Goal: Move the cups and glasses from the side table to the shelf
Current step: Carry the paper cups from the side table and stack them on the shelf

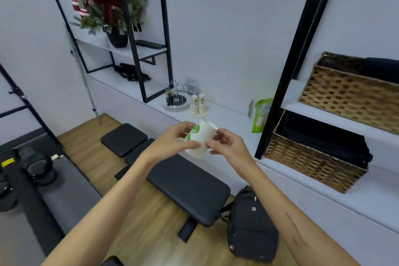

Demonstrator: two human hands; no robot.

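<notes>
Head view: both hands grasp a white paper cup with green leaf print (201, 139), tilted in the air above the black padded bench (185, 188). The left hand (172, 142) wraps its fingers and thumb round the cup's side; the right hand (226, 147) pinches its other side. On the long white shelf (228, 114) behind stand two more upside-down white paper cups (198, 103) beside a round plate with a wire rack (176, 101). A black backpack (251, 224) sits on the wooden floor.
</notes>
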